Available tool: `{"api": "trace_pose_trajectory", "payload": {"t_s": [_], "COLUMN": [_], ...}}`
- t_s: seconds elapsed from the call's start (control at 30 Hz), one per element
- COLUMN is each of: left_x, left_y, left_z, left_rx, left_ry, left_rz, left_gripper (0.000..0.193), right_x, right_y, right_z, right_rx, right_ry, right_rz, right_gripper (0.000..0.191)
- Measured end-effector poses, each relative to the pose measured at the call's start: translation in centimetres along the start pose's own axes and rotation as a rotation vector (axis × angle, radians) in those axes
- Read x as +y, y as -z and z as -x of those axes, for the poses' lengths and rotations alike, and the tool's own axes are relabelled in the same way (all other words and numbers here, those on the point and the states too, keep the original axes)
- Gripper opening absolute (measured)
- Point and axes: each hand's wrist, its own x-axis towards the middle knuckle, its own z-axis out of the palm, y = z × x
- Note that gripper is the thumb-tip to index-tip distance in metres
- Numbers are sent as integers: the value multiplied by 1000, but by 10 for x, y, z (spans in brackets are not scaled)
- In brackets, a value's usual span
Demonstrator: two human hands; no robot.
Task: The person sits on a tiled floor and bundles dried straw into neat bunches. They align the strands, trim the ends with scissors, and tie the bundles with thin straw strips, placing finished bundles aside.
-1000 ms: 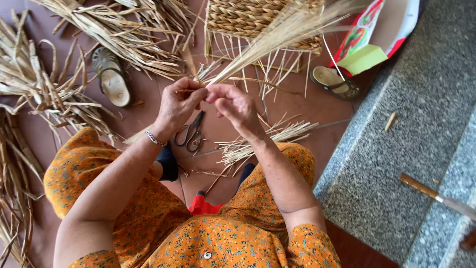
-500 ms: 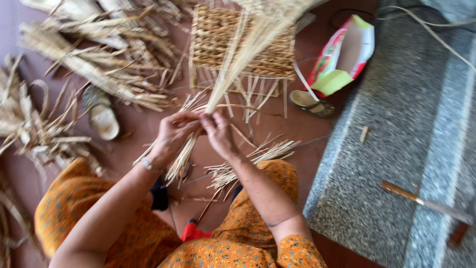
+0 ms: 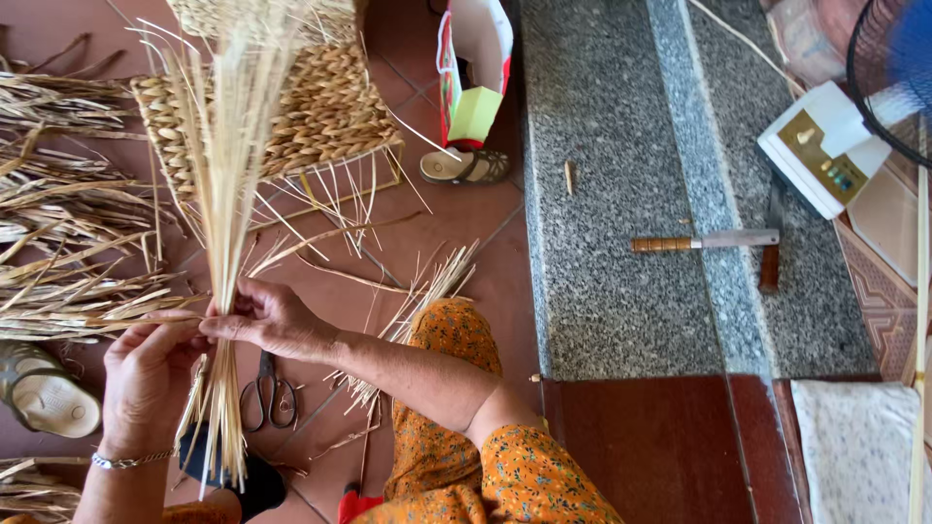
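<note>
A bundle of pale straw stalks (image 3: pixel 225 175) stands upright between both hands, fanning out at the top and hanging down below them. My left hand (image 3: pixel 148 374) grips the bundle from the left, a bracelet on its wrist. My right hand (image 3: pixel 264 318) pinches the same bundle from the right at the same height. Behind the stalks lies a half-woven straw basket panel (image 3: pixel 320 112) with loose ends sticking out. Black scissors (image 3: pixel 269 398) lie on the floor just below my right hand.
Heaps of dried straw (image 3: pixel 68 252) cover the floor at left, with a sandal (image 3: pixel 39 393) beside them and another sandal (image 3: pixel 466 167) near a paper bag (image 3: pixel 476 68). A wooden-handled knife (image 3: pixel 704 240) lies on the granite step (image 3: pixel 621 194); a fan base (image 3: pixel 820 155) stands right.
The view has swung right, bringing the granite step, knife and fan into sight. Both hands stay closed on the straw bundle, which now stands more upright.
</note>
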Motion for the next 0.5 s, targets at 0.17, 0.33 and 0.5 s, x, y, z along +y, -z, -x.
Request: {"api": "trace_pose_trajectory", "payload": {"t_s": [0.17, 0.33, 0.5], "left_x": [23, 56, 41], "left_y": [-30, -67, -59], "left_z": [17, 35, 36], "left_rx": [-72, 8, -189], "left_ry": [-179, -1184, -1009], "left_rz": [-276, -1607, -1530], "left_gripper": [33, 71, 63], "right_x": [1, -2, -3], "right_y": [7, 17, 14], "right_z": [1, -1, 1], "right_rx": [25, -2, -40], "right_ry": [-30, -18, -41], "right_rz": [-23, -38, -85], "right_gripper": [13, 14, 14]}}
